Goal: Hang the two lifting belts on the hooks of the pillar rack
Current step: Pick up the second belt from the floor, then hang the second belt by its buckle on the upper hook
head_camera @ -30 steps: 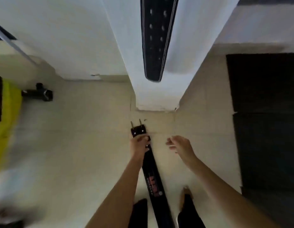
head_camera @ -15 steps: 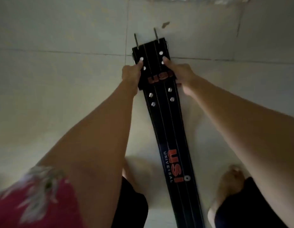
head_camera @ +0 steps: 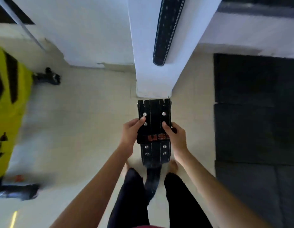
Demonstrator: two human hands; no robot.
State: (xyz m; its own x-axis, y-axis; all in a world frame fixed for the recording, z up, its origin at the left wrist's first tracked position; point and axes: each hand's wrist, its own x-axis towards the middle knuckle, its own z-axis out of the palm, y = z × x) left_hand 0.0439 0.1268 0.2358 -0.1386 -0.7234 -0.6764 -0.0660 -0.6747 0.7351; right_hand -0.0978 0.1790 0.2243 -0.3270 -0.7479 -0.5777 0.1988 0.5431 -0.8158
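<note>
**Second belt held before the pillar, first belt hanging**

Nearest the viewer, the person's two bare forearms reach forward above dark-trousered legs and bare feet on the pale tiled floor (head_camera: pixel 87 122). The left hand (head_camera: pixel 129 137) and the right hand (head_camera: pixel 175 137) grip the buckle end of a black lifting belt (head_camera: pixel 153 122) from either side, fingers closed on its edges and thumbs pressed onto its riveted face. Red lettering shows on the belt between the hands; the rest of its length drops between the legs toward the floor. The belt's upper end lies just in front of the base of the white pillar (head_camera: pixel 143 46). Farther off, a second black belt (head_camera: pixel 167 30) with white stitching hangs flat against the pillar's face; its upper end runs out of frame, so the hook cannot be seen. To the right lies dark floor matting (head_camera: pixel 258 112); to the left stands a yellow, black-marked object (head_camera: pixel 9 112), blurred.
</note>
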